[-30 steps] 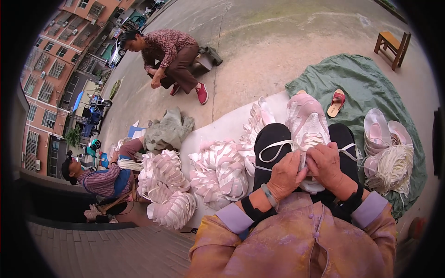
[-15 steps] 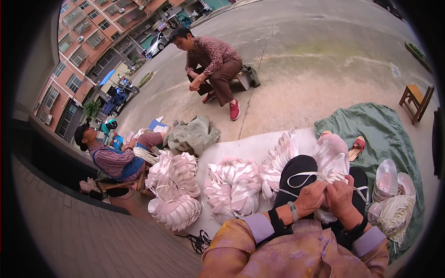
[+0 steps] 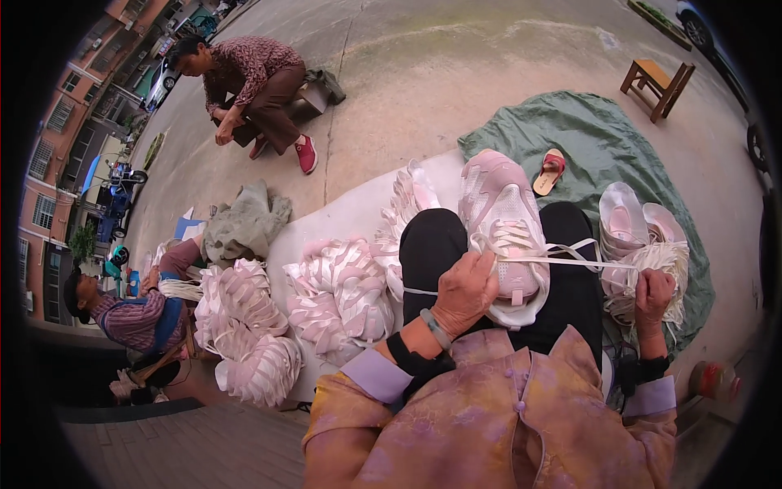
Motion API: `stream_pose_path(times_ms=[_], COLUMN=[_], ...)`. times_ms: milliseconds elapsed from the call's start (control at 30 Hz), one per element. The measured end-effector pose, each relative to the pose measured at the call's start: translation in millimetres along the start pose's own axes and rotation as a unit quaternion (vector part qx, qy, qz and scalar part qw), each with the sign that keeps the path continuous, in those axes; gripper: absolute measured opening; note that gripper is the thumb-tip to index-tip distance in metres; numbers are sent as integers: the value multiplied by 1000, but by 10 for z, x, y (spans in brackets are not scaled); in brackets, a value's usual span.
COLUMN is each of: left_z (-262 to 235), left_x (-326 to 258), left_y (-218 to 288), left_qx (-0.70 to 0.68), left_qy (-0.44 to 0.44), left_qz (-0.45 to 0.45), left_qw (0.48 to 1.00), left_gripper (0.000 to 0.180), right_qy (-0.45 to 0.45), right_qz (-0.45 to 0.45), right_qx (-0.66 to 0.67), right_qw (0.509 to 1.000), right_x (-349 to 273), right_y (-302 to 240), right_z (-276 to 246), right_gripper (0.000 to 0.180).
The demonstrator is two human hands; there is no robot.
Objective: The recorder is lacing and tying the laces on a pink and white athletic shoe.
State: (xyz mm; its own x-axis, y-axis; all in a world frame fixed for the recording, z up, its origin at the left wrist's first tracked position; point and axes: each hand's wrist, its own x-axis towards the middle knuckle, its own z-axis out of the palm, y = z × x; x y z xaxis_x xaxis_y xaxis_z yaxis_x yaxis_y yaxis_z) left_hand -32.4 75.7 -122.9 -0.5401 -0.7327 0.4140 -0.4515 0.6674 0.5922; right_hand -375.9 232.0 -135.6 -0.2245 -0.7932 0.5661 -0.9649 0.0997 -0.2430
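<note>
A pink and white sneaker (image 3: 494,189) rests between my black-trousered knees, its toe pointing away from me. White lace crosses its upper part in several rows. At the left of its ankle opening, my left hand (image 3: 467,289) is closed on the shoelace, right beside the shoe. From there a flat white shoelace (image 3: 570,262) runs nearly straight across to the right, where my right hand (image 3: 654,293) pinches it, well apart from the shoe. Another loop of lace stands out over my right knee. The fingertips of my left hand are partly hidden.
Bunches of pink and white shoe pieces (image 3: 338,289) lie on a pale sheet to the left. On a green tarp (image 3: 570,122) are a red sandal (image 3: 550,171), more shoes (image 3: 623,216) and a lace bundle (image 3: 664,265). A wooden stool (image 3: 656,85) stands beyond; two people sit nearby.
My right hand has moved away from the shoe to the right, drawing the shoelace out straight. My left hand stays by the shoe. The whole view has turned to the right.
</note>
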Motion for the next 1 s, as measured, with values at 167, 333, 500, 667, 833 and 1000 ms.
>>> stream_pose_path(times_ms=[167, 333, 500, 667, 833, 1000], left_z=[-100, -83, -45, -95, -196, -171], left_x=[22, 263, 293, 287, 412, 415], left_y=[-49, -102, -118, -124, -84, -30], left_qx=[-165, -250, -202, -346, -412, -407], left_qy=[-47, -16, -15, -53, -118, -108], left_qz=[-115, -214, -203, -264, -323, -373], left_qw=[978, 944, 958, 899, 844, 826], left_gripper=[24, 16, 12, 11, 20, 35], right_qy=[-63, -118, -154, -140, -129, -104], right_qz=[157, 33, -46, -141, -153, -179], right_qx=[20, 69, 219, 225, 203, 184], right_qw=[985, 990, 962, 954, 958, 961], right_x=[-845, -150, 351, 483, 475, 480], right_y=[422, -315, -855, -1148, -1212, -1147], right_z=[-75, -61, 184, 421, 467, 313], right_gripper=[8, 28, 37, 39, 39, 20])
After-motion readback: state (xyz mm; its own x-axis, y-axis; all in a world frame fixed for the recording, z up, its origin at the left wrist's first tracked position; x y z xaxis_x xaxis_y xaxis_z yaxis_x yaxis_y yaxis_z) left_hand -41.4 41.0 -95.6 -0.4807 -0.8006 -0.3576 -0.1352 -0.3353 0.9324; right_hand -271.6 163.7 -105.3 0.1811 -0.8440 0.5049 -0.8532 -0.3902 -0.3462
